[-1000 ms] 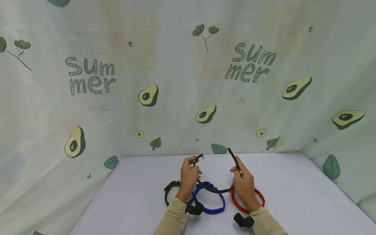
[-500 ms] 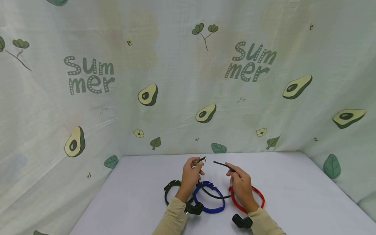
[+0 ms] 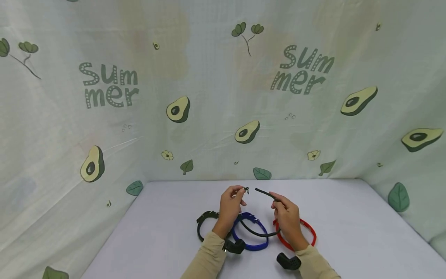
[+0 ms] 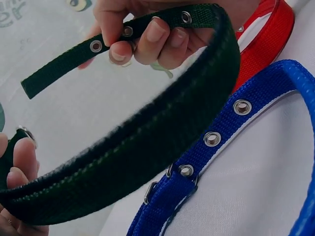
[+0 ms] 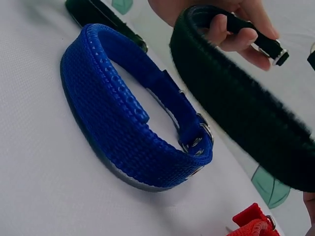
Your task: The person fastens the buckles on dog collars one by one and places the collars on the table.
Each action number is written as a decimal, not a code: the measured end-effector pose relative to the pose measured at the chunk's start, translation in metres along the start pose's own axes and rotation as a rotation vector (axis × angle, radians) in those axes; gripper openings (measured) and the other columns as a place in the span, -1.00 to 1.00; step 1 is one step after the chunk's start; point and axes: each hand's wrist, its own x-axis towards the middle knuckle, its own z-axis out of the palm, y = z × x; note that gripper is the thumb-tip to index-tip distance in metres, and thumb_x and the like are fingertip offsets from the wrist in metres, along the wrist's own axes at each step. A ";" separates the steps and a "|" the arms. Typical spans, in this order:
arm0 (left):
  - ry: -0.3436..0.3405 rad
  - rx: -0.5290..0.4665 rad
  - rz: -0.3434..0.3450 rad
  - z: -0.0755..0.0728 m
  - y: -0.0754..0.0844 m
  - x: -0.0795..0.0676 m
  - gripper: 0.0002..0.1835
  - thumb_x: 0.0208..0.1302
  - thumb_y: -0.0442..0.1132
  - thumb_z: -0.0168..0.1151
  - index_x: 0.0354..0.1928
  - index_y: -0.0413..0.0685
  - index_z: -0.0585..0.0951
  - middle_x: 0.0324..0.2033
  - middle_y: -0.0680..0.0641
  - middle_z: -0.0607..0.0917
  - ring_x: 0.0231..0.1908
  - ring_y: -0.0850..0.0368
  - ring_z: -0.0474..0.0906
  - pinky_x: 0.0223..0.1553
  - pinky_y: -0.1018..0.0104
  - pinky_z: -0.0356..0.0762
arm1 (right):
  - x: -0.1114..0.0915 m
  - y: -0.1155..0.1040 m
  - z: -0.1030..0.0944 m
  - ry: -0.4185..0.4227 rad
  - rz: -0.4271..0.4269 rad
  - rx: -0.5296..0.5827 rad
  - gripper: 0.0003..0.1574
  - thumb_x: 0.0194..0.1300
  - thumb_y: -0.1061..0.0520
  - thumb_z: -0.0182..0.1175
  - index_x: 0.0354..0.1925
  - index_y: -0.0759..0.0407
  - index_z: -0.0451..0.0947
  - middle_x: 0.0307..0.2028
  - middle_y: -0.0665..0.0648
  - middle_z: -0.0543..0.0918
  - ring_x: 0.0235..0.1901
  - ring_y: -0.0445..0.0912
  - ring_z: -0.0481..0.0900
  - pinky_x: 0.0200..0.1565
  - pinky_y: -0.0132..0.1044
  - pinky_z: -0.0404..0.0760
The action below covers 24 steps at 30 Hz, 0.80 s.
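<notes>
A dark green dog collar (image 4: pixel 123 162) hangs unfastened in a loop between both hands, above the table. My left hand (image 3: pixel 230 205) pinches it close to the buckle (image 5: pixel 276 55), which pokes out past the fingertips. Farther right, my right hand (image 3: pixel 287 217) grips the other end between thumb and fingers. That end's tip (image 4: pixel 59 73), with metal eyelets along it, points left toward the buckle, a gap apart. Below the held strap lies a blue collar (image 5: pixel 133 147), buckled into a ring.
On the white table (image 3: pixel 167 232), a second dark green collar (image 3: pixel 200 228) lies left, partly behind the left forearm. A red collar (image 3: pixel 311 230) lies right, partly hidden by the right hand. A printed curtain (image 3: pixel 209 77) rises behind the table.
The collar end in my right hand has swung down from steep to nearly level, its tip now toward the left. My left hand has shifted slightly right with the buckle end.
</notes>
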 end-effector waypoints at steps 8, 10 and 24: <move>-0.027 0.022 -0.010 -0.003 0.000 0.000 -0.72 0.36 -0.13 0.33 0.06 0.00 0.67 -0.19 -0.04 0.70 -0.55 0.17 0.52 -0.57 0.42 0.34 | -0.002 0.001 0.004 -0.081 0.022 -0.035 -0.57 0.39 0.37 0.00 0.07 0.14 0.67 -0.41 0.27 0.56 -0.63 -0.10 0.41 -0.62 -0.32 0.43; -0.035 0.037 -0.008 -0.003 0.001 0.000 -0.72 0.36 -0.11 0.33 0.07 0.04 0.69 -0.20 -0.07 0.70 -0.55 0.18 0.49 -0.55 0.42 0.33 | -0.002 0.001 0.005 -0.092 0.012 -0.052 -0.57 0.38 0.37 0.01 0.07 0.12 0.67 -0.41 0.28 0.57 -0.63 -0.10 0.42 -0.62 -0.31 0.43; -0.019 0.054 -0.021 0.003 0.004 -0.001 -0.80 0.40 -0.11 0.28 -0.10 -0.07 0.69 -0.30 -0.03 0.75 -0.64 0.21 0.42 -0.56 0.41 0.32 | -0.004 0.005 0.004 -0.029 -0.075 -0.134 -0.57 0.37 0.36 0.05 0.05 0.06 0.70 -0.43 0.28 0.53 -0.70 -0.11 0.40 -0.68 -0.30 0.39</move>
